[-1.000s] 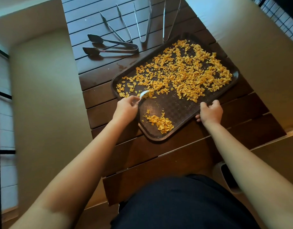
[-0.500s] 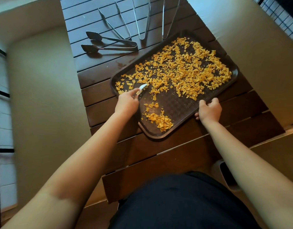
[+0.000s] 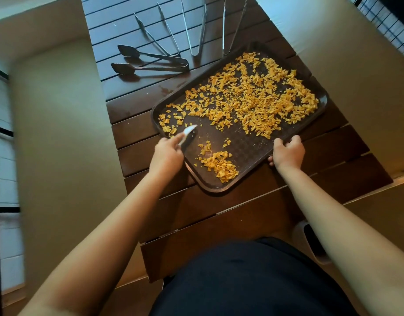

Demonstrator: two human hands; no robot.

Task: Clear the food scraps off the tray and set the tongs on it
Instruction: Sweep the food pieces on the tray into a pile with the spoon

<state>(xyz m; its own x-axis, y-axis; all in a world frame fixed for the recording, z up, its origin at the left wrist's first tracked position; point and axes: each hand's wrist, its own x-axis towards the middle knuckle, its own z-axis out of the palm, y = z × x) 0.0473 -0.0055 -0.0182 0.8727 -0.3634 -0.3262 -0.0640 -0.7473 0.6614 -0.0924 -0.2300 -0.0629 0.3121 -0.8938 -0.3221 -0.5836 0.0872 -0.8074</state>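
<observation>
A dark brown tray [image 3: 249,153] lies at an angle on the slatted wooden table. Orange food scraps [image 3: 253,96] cover its far half, and a small heap [image 3: 221,166] sits near its front corner. My left hand [image 3: 168,153] grips a small white scraper [image 3: 189,131], whose tip rests on the tray's left side beside a few loose scraps. My right hand [image 3: 287,152] clamps the tray's near right rim. Several metal tongs [image 3: 169,39] lie on the table beyond the tray, the nearest pair [image 3: 151,62] having spoon-shaped tips.
The table [image 3: 230,213] is narrow, with beige floor dropping away on both sides. A white bin [image 3: 310,238] with a dark opening shows below the table's right front corner. My dark clothing fills the bottom middle.
My left hand has moved the scraper left and toward the tray's left rim. A few more scraps lie beside the front heap. The right hand keeps its hold on the rim.
</observation>
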